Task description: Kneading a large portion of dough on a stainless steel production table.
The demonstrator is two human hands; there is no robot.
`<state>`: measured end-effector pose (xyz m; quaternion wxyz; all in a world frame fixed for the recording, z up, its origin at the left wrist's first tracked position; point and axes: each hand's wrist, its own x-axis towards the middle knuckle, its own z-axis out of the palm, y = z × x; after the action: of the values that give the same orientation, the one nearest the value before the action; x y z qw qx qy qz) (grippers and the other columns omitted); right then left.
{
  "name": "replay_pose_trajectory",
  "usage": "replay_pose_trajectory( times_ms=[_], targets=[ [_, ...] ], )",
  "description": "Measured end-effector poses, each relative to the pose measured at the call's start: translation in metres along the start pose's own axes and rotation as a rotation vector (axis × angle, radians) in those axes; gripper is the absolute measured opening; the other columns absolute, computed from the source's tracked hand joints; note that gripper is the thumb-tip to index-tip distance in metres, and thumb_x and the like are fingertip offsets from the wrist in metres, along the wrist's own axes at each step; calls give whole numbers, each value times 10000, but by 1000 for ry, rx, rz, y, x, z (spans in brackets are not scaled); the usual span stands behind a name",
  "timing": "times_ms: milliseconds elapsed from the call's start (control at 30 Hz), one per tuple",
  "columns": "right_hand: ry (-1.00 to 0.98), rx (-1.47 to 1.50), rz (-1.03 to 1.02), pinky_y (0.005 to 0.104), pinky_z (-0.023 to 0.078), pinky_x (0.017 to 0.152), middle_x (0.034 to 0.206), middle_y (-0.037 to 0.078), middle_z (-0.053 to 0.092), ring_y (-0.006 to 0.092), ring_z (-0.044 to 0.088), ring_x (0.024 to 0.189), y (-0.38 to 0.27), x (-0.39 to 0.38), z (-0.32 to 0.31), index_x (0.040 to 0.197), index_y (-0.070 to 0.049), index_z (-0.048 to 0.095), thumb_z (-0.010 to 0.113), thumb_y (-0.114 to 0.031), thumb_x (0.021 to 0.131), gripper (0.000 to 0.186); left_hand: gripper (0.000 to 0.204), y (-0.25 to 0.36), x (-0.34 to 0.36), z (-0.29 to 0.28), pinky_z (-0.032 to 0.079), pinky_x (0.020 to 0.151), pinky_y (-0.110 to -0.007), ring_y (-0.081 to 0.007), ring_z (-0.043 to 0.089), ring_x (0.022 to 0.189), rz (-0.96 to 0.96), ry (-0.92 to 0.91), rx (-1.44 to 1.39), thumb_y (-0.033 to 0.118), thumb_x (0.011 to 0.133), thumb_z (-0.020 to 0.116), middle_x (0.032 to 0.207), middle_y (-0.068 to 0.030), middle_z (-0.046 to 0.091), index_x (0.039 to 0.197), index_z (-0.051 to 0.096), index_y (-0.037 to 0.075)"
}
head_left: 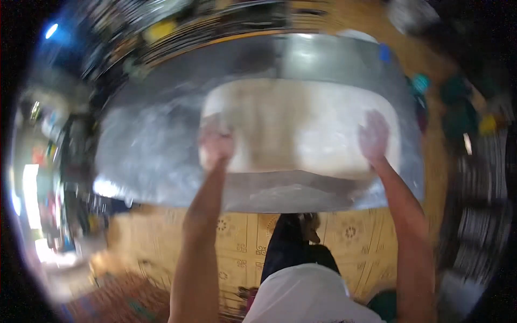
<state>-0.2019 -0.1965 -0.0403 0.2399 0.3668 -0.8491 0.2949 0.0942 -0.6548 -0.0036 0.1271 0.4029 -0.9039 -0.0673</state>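
A wide, pale sheet of dough point(334, 129) with rounded corners lies flat across a grey metal table point(161, 156). My left hand point(217, 141) is at the sheet's left edge, its fingers smeared by motion. Over the right end of the sheet, my right hand point(374, 135) is stretched out flat with the palm down, also blurred. Nothing shows in its grip. Whether either hand presses on the dough or hovers just above it is unclear.
White powder dusts the tabletop, thickest left of the dough. A small blue object point(384, 53) sits at the table's far right corner. Blurred shelving or racks point(215, 27) run behind the table. Patterned yellow tiles point(350, 232) cover the floor around my feet.
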Motion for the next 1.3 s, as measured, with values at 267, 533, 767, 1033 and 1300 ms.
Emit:
replay_pose_trajectory(
  times_ms=[267,533,767,1033,1300],
  targets=[
    [-326,-392,242,582,144,1290,1716,184,307,382,256,1595,-20,12,-27,1632,-94,381,467,-492,1046,713,653,24,3,-7,303,1233,-578,-404,370,1526,28,33,160,511,1078,406,1693,-171,354,1646,372,191],
    [-442,-349,371,561,116,1304,1724,174,288,364,213,1609,-42,22,-51,1635,-95,373,424,-513,1050,720,673,37,-11,-20,286,1253,-552,-399,343,1544,-27,-78,178,554,1104,281,1718,-162,303,1676,298,199],
    [-453,-336,360,564,100,1309,1737,165,261,373,191,1614,-38,21,-50,1653,-102,338,395,-531,1061,733,678,30,-4,-11,282,1251,-546,-380,351,1541,-43,-51,190,563,1097,289,1720,-144,309,1671,314,201],
    [-456,-338,356,565,103,1310,1737,166,260,379,197,1612,-38,22,-47,1655,-106,334,392,-532,1060,734,681,23,-1,-3,294,1232,-570,-402,367,1522,-49,-14,174,578,1093,306,1713,-143,325,1667,318,212],
    [-445,-332,349,582,112,1304,1734,173,265,389,198,1610,-37,22,-47,1650,-101,343,396,-529,1062,729,681,24,0,-5,294,1236,-564,-401,368,1524,-58,-17,180,587,1094,288,1713,-140,330,1670,317,225]
  ],
)
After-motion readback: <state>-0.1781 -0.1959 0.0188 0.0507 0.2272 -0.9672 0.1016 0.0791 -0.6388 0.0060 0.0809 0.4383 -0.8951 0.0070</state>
